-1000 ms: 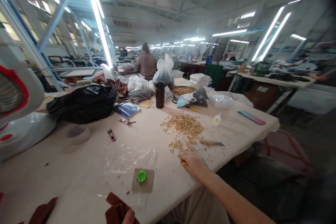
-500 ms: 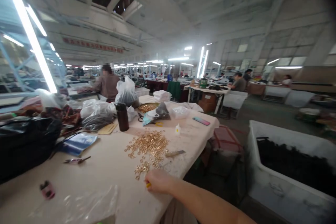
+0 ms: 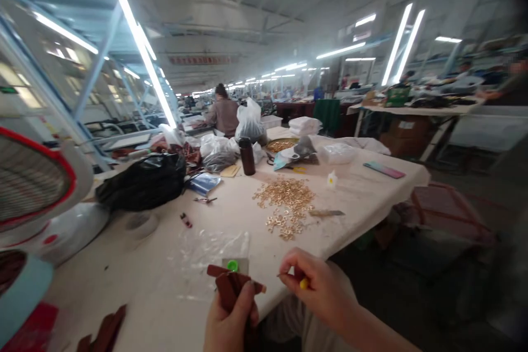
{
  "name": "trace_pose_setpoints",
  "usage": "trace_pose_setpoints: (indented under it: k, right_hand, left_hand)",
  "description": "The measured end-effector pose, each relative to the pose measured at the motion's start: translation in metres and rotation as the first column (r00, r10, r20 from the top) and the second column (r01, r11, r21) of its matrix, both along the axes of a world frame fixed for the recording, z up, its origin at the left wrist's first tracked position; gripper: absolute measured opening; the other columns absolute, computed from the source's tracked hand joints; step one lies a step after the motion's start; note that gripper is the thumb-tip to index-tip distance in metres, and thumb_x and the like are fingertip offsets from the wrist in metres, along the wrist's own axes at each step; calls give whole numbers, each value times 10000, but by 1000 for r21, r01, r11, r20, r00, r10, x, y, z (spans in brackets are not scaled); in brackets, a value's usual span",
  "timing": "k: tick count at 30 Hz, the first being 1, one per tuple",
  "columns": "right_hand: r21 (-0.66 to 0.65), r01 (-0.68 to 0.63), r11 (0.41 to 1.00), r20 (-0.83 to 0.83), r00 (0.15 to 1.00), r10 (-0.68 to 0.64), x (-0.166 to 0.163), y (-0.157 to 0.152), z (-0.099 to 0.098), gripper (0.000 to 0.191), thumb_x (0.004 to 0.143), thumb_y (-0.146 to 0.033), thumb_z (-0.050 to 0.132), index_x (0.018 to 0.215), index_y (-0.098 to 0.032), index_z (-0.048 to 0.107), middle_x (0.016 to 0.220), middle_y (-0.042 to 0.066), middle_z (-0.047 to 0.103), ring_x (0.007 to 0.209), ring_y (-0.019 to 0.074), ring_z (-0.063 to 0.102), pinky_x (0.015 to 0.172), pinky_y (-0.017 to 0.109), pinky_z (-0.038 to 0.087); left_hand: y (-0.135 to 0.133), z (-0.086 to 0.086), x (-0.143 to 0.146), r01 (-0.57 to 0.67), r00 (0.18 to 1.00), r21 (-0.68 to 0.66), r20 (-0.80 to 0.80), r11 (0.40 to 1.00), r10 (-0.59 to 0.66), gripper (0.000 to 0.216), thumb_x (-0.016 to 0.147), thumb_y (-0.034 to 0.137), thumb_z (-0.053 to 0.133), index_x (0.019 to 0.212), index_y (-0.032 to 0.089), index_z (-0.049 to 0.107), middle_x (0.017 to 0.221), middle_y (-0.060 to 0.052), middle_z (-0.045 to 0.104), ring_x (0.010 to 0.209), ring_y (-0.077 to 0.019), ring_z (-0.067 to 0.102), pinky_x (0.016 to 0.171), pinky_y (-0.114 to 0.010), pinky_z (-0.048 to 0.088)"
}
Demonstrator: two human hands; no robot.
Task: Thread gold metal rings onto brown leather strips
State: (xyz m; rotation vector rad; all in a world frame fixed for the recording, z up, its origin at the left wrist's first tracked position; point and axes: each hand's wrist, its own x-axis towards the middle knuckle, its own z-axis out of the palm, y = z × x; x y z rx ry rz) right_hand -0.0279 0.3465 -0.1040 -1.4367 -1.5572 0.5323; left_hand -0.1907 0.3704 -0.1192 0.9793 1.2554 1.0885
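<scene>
My left hand (image 3: pixel 230 321) is closed around a bundle of brown leather strips (image 3: pixel 231 286), held up at the table's near edge. Just to its right, my right hand (image 3: pixel 319 289) pinches a thin tool with a yellow handle (image 3: pixel 303 284), its tip pointing left toward the strips. Behind both hands a pile of small gold metal rings (image 3: pixel 287 203) lies scattered on the white table (image 3: pixel 363 187). A green cap (image 3: pixel 232 265) sits on a clear plastic bag (image 3: pixel 208 253) right behind the strips.
A black bag (image 3: pixel 142 181), a dark bottle (image 3: pixel 247 156), clear bags, a knife (image 3: pixel 325 213) and a phone (image 3: pixel 384 169) lie on the table. A fan (image 3: pixel 33 181) stands at left. More brown strips (image 3: pixel 103 330) lie near left. A person sits at the far end; other people work at tables to the right.
My right hand has lifted off the table by the rings and come toward me with the yellow tool. My left hand has raised the brown strips into view. The camera swung right, then back.
</scene>
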Motion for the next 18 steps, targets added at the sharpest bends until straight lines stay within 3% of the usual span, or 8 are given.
trace_pose_setpoints:
  k: [4, 11, 15, 18]
  right_hand:
    - [103, -84, 991, 9, 996, 84, -7, -4, -2, 113, 730, -93, 481, 720, -197, 522, 677, -19, 533, 553, 109, 464, 538, 209, 383]
    - [-53, -100, 994, -51, 994, 98, -16, -5, -3, 71, 723, -149, 509, 745, -208, 541, 602, -46, 481, 523, 111, 443, 509, 211, 358]
    - [-189, -213, 958, -365, 921, 133, -19, 5, -13, 70, 693, -225, 572, 728, -201, 516, 570, -69, 417, 512, 93, 380, 487, 203, 310]
    - [-230, -401, 887, -622, 761, 182, -19, 12, -21, 271, 645, -390, 671, 714, -195, 497, 569, -71, 460, 499, 79, 400, 474, 198, 305]
  left_hand:
    - [3, -1, 6, 34, 985, -12, 168, 999, -31, 444, 563, 532, 707, 707, 131, 582, 376, 72, 445, 341, -47, 338, 338, -160, 241]
    - [7, -9, 5, 102, 966, -71, 246, 992, -82, 499, 508, 564, 727, 682, 123, 571, 375, 59, 466, 340, -48, 369, 349, -159, 237]
    - [9, -6, 5, 193, 954, -114, 253, 974, -160, 494, 484, 557, 747, 639, 133, 547, 342, 59, 456, 316, -43, 368, 361, -162, 249]
    - [4, -1, 8, 60, 997, -117, 45, 991, -55, 474, 488, 574, 741, 633, 160, 560, 358, 33, 488, 327, -87, 427, 348, -198, 317]
